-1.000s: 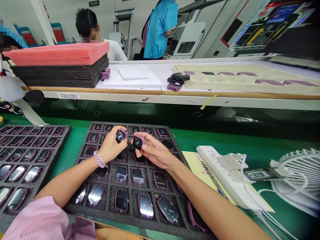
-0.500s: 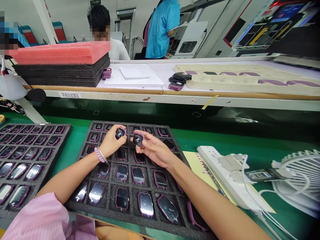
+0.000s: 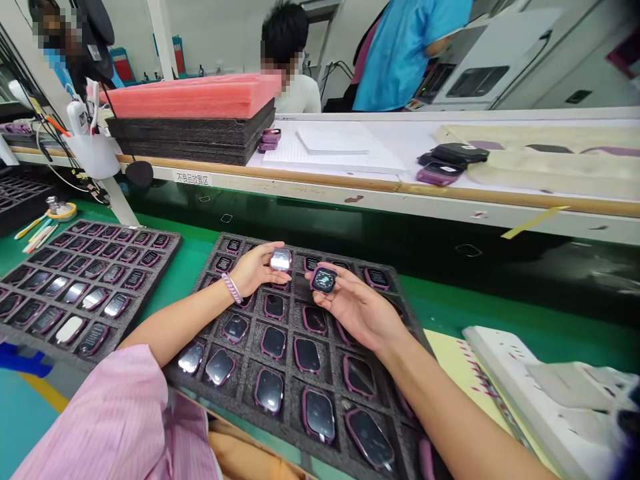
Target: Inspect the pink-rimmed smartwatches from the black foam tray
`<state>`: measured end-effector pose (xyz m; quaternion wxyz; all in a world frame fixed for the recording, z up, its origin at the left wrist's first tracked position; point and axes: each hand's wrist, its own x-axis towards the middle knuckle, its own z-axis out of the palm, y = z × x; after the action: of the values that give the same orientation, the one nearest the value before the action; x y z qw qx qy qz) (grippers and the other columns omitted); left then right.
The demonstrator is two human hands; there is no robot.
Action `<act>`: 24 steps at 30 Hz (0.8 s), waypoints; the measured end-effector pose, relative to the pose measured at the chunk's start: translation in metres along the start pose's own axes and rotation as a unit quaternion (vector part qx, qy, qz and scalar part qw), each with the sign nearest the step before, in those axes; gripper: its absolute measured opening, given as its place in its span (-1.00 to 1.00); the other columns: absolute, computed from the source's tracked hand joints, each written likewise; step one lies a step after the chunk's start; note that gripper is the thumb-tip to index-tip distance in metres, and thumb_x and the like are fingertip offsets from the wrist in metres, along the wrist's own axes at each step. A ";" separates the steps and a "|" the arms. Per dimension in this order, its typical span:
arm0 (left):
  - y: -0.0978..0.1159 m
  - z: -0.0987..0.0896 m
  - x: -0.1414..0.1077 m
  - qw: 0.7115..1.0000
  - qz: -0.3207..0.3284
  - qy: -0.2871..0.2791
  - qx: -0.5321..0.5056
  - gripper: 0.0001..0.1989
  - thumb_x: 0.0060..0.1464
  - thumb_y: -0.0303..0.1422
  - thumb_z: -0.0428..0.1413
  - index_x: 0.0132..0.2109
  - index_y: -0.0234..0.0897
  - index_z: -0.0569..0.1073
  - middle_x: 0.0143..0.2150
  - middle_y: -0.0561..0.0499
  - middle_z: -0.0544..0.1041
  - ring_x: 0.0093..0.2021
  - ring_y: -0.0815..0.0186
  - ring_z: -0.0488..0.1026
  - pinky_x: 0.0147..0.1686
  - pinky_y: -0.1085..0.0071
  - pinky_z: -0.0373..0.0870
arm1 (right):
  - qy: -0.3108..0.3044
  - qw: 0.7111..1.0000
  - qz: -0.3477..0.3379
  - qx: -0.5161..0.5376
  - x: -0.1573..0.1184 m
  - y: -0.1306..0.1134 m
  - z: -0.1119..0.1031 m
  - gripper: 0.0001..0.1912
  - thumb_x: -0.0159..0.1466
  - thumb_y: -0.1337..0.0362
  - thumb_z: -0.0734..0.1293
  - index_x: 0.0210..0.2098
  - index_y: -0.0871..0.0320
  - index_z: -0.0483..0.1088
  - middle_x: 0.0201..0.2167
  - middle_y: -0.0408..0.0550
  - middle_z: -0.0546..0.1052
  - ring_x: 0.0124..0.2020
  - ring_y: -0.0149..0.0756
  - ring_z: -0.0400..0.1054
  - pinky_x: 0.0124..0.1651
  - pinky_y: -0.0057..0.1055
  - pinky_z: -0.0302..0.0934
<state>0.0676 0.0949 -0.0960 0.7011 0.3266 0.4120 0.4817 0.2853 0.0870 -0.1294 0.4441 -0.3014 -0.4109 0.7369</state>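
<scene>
My left hand [image 3: 256, 268], with a braided band at the wrist, holds a small watch body [image 3: 281, 259] whose screen reflects bright light. Thumb and fingers pinch it by its edges. My right hand [image 3: 357, 300] grips a purple-framed watch [image 3: 324, 279] with a lit dial on its dark screen. Both hands are above a dark foam tray [image 3: 244, 363], the two watches a short gap apart. Purple-framed watches lie face up in the tray's compartments. Part of the tray is hidden under my hands and right forearm.
Another filled foam tray [image 3: 150, 290] lies at left. A power strip [image 3: 520, 373] and yellow paper [image 3: 450, 347] are at right. Beyond, a shelf [image 3: 370, 190] bears stacked red and black foam [image 3: 185, 137], paper and dark watches [image 3: 443, 163]. People are behind it.
The view has turned left, so things appear further right. The left watch has tilted and its screen, dark with a lit dial before, now shows a bright reflection. Both hands still hold their watches.
</scene>
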 end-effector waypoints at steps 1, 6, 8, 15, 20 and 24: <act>0.000 0.000 -0.001 1.000 0.012 -0.009 0.012 -0.61 0.11 -0.35 0.02 0.09 -0.30 0.36 -0.31 -0.01 0.48 -0.48 0.27 0.54 -0.36 0.34 0.52 | -0.001 1.000 -0.010 -0.014 -0.002 0.000 0.003 -0.62 0.19 0.16 0.49 -0.02 0.05 0.45 -0.11 0.02 0.55 -0.35 -0.22 0.41 -0.24 -0.26 0.33; -0.002 0.006 -0.010 0.992 0.079 -0.060 0.080 -0.55 -0.06 -0.43 0.13 0.05 -0.28 0.37 -0.24 0.00 0.50 -0.42 0.28 0.58 -0.32 0.37 0.56 | -0.001 0.995 -0.069 -0.069 -0.008 -0.002 0.012 -0.50 0.16 0.20 0.51 0.05 0.05 0.36 -0.12 -0.02 0.53 -0.38 -0.27 0.41 -0.28 -0.32 0.27; -0.004 0.008 -0.012 0.987 0.098 -0.069 0.104 -0.55 -0.10 -0.43 0.15 0.02 -0.28 0.37 -0.20 0.00 0.50 -0.42 0.30 0.59 -0.33 0.39 0.57 | -0.004 0.994 -0.083 -0.076 -0.009 -0.003 0.013 -0.51 0.15 0.22 0.50 0.04 0.07 0.35 -0.13 -0.04 0.53 -0.39 -0.29 0.42 -0.28 -0.34 0.26; -0.010 0.012 -0.012 0.979 0.106 -0.079 0.156 -0.57 -0.13 -0.43 0.14 -0.02 -0.28 0.35 -0.09 -0.06 0.50 -0.42 0.31 0.59 -0.34 0.40 0.60 | -0.009 0.991 -0.097 -0.086 -0.009 -0.003 0.011 -0.56 0.18 0.23 0.47 0.02 0.11 0.35 -0.16 -0.04 0.54 -0.42 -0.32 0.41 -0.30 -0.35 0.25; -0.011 0.012 -0.011 0.978 0.103 -0.088 0.157 -0.58 -0.12 -0.42 0.15 -0.04 -0.28 0.35 -0.09 -0.05 0.51 -0.42 0.30 0.60 -0.35 0.42 0.60 | -0.015 0.991 -0.101 -0.082 -0.008 -0.002 0.011 -0.56 0.19 0.21 0.48 0.02 0.12 0.36 -0.15 -0.01 0.55 -0.44 -0.34 0.41 -0.32 -0.38 0.24; -0.010 0.013 -0.012 0.978 0.102 -0.096 0.154 -0.59 -0.11 -0.42 0.16 -0.04 -0.29 0.35 -0.13 -0.04 0.53 -0.42 0.30 0.60 -0.35 0.43 0.60 | -0.017 0.991 -0.104 -0.087 -0.008 -0.002 0.010 -0.56 0.21 0.17 0.49 0.01 0.13 0.37 -0.16 -0.01 0.55 -0.45 -0.35 0.41 -0.33 -0.38 0.24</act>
<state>0.0808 0.0792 -0.0958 0.6260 0.5157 0.3768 0.4474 0.2811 0.0771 -0.1226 0.4835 -0.2820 -0.5104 0.6529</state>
